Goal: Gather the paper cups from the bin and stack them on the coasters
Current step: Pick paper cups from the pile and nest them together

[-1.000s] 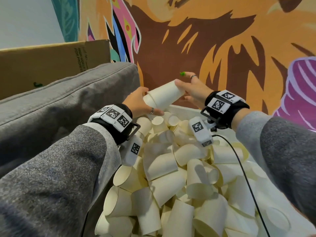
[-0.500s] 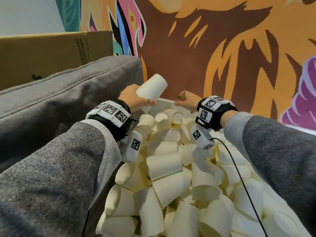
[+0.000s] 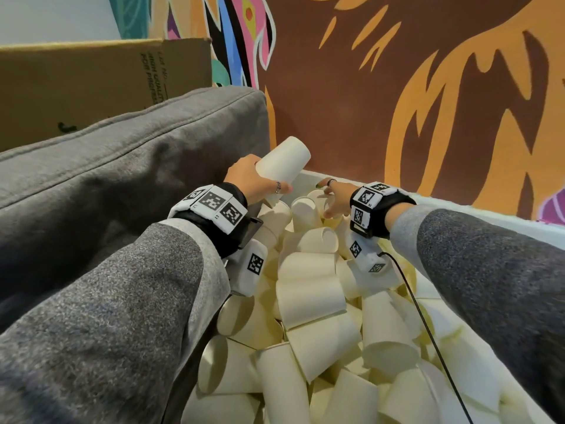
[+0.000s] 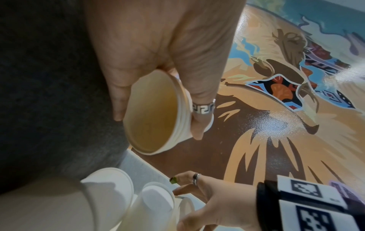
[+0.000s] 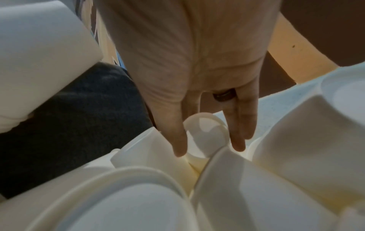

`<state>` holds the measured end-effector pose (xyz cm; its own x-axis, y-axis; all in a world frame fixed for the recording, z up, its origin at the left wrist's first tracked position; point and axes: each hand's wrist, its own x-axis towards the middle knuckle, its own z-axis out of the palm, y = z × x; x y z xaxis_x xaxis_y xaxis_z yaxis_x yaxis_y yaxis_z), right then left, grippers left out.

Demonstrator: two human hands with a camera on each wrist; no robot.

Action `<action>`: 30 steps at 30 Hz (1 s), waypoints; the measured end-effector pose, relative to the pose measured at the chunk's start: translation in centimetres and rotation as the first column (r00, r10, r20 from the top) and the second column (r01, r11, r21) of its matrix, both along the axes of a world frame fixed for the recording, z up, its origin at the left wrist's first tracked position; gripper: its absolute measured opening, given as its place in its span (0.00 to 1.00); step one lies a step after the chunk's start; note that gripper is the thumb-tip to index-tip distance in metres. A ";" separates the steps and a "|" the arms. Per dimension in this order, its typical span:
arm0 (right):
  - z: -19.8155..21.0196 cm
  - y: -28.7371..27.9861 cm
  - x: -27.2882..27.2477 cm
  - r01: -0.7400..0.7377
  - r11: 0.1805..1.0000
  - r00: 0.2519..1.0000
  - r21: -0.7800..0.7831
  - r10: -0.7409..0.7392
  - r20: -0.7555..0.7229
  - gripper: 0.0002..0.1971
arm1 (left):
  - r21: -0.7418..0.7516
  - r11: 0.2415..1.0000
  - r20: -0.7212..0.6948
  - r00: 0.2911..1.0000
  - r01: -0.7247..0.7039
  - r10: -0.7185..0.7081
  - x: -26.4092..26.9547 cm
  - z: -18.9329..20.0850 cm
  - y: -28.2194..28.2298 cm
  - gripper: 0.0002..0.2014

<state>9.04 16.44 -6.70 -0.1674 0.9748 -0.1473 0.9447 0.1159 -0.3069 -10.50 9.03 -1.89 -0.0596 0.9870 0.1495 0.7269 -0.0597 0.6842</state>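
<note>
Clearly the left hand [image 3: 256, 182] grips a nested stack of cups [image 3: 282, 166] above the bin [image 3: 489, 209]; the right hand [image 3: 334, 198], fingers straight, now dips among the loose cups [image 3: 308, 289], having left the stack. Thin walls may crush, or neighbours tumble out

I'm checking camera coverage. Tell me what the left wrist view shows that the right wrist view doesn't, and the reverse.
Only the left wrist view: the open mouth of the nested cup stack in the left hand, with several rims showing at its edge, the patterned ring, and the right hand's tagged wrist band.

Only the right wrist view: the right hand with fingers straight, its fingertips either side of one upturned cup in the pile.

Both: loose paper cups, the grey cushion and the painted wall.
</note>
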 end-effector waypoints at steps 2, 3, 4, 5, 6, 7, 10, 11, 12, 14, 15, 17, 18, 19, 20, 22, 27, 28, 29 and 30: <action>-0.3 0.2 -0.2 0.009 1.000 1.000 0.021 -0.009 0.014 0.40 | -0.002 1.000 0.005 1.000 0.006 -0.006 0.1 -0.2 0.1 0.33; -0.5 0.4 -0.3 0.013 0.999 1.000 0.034 -0.013 0.014 0.40 | -0.001 1.000 0.007 1.000 0.009 -0.009 0.1 -0.4 0.2 0.33; -0.6 0.5 -0.4 0.018 0.999 1.000 0.042 -0.018 0.016 0.40 | 0.001 1.000 0.006 1.000 0.012 -0.012 0.1 -0.5 0.2 0.33; -0.8 0.7 -0.4 0.023 0.999 1.000 0.048 -0.024 0.019 0.40 | -0.001 1.000 0.000 1.000 0.013 -0.013 0.1 -0.6 0.3 0.33; -1.0 0.8 -0.4 0.029 0.998 0.999 0.052 -0.030 0.017 0.41 | -0.002 1.000 -0.006 1.000 0.016 -0.016 0.0 -0.8 0.4 0.33; -1.0 0.9 -0.4 0.039 0.998 0.999 0.054 -0.039 0.006 0.41 | -0.004 1.000 -0.009 1.000 0.018 -0.018 0.0 -0.9 0.5 0.33; -1.3 1.3 -0.4 0.067 0.994 0.998 0.086 -0.065 -0.015 0.37 | -0.012 1.000 -0.009 1.000 0.018 -0.018 -0.1 -1.2 0.7 0.33; -1.3 1.4 -0.4 0.074 0.991 0.997 0.109 -0.072 -0.021 0.34 | -0.016 1.000 -0.014 1.000 0.019 -0.019 -0.1 -1.2 0.8 0.34; -1.3 1.5 -0.4 0.084 0.987 0.996 0.134 -0.081 -0.027 0.33 | -0.020 1.000 -0.020 1.000 0.022 -0.022 -0.1 -1.3 0.8 0.34; -1.1 1.7 -0.2 0.105 0.978 0.994 0.180 -0.096 -0.055 0.31 | -0.022 0.999 -0.032 0.999 0.025 -0.026 -0.1 -1.4 0.8 0.33; -0.9 1.7 0.0 0.112 0.973 0.992 0.203 -0.099 -0.077 0.31 | -0.021 0.999 -0.034 0.999 0.026 -0.027 -0.1 -1.4 0.9 0.33; -0.3 1.5 0.7 0.142 0.958 0.983 0.248 -0.108 -0.146 0.31 | -0.014 1.000 -0.027 0.999 0.021 -0.022 -0.2 -1.4 0.9 0.32; 0.2 1.4 1.2 0.157 0.950 0.975 0.270 -0.107 -0.193 0.31 | -0.015 1.000 -0.025 1.000 0.019 -0.019 -0.2 -1.4 1.0 0.32; 0.8 1.2 1.7 0.174 0.941 0.965 0.290 -0.103 -0.242 0.31 | -0.013 1.000 -0.027 0.999 0.022 -0.022 -0.2 -1.4 1.0 0.32; 1.5 0.9 2.1 0.190 0.931 0.951 0.310 -0.096 -0.293 0.31 | -0.015 1.000 -0.029 0.999 0.026 -0.027 -0.2 -1.4 1.0 0.32; 3.0 0.3 3.1 0.243 0.911 0.907 0.335 -0.090 -0.412 0.30 | -0.015 1.000 -0.024 0.999 0.027 -0.027 -0.1 -1.4 1.0 0.33; 6.6 -2.1 4.9 0.363 0.879 0.703 0.307 -0.043 -0.710 0.23 | 0.001 1.000 -0.008 1.000 0.017 -0.017 0.2 -1.2 0.7 0.32; 7.1 -2.6 5.0 0.369 0.886 0.664 0.282 -0.039 -0.746 0.22 | 0.004 1.000 0.000 1.000 0.019 -0.019 0.3 -1.1 0.6 0.32; 7.6 -3.0 5.1 0.373 0.896 0.620 0.241 -0.047 -0.783 0.21 | 0.005 1.000 0.011 1.000 0.025 -0.025 0.4 -1.1 0.5 0.32; 8.0 -3.4 5.1 0.367 0.910 0.572 0.192 -0.058 -0.818 0.20 | 0.009 0.999 0.017 0.999 0.034 -0.034 0.6 -1.0 0.4 0.31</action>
<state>14.17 13.07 1.33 0.1542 0.9573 0.2444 0.3579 0.1764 -0.9170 -9.87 9.46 -2.89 -0.0286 0.9872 0.1570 0.7128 -0.0900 0.6956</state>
